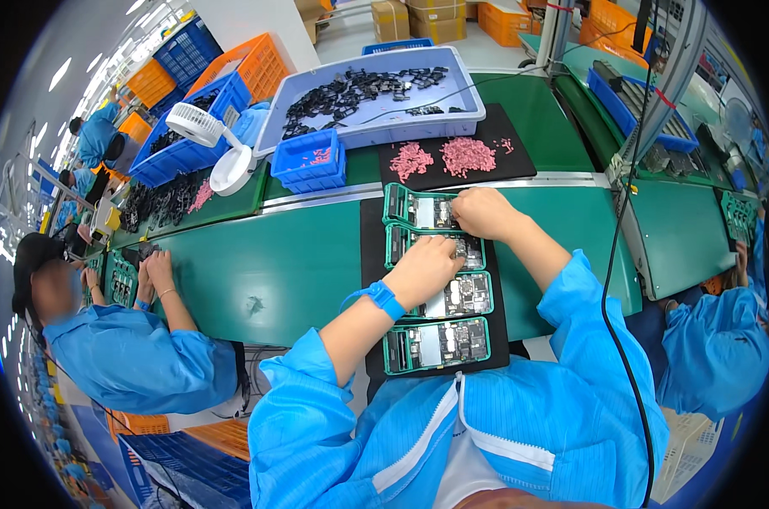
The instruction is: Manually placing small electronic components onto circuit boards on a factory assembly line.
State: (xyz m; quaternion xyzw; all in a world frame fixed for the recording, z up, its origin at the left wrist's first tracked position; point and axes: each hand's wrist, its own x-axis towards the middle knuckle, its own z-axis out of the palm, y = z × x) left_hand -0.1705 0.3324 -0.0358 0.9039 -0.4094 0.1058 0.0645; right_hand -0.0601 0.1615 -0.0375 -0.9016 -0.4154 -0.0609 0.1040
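Note:
Several green trays stand in a column on a black mat [373, 271], each holding an opened phone-like device with an exposed circuit board. My right hand [486, 214] is closed, its fingertips at the right edge of the farthest device [431, 212]. Over the second device [471, 251] lies my left hand [425, 270], fingers curled and pressed together on the board. What either hand pinches is hidden under the fingers. A blue wrist strap [386, 300] circles my left wrist. Nearer to me are the third device [468, 293] and the nearest device [452, 343], both untouched.
Beyond the trays, pink pieces [468, 158] lie heaped on a dark mat [516, 161]. A large pale bin [376, 129] holds black parts; a small blue bin [310, 176] and a white fan [195, 125] stand left. A black cable [613, 280] hangs at right. Co-workers sit on both sides.

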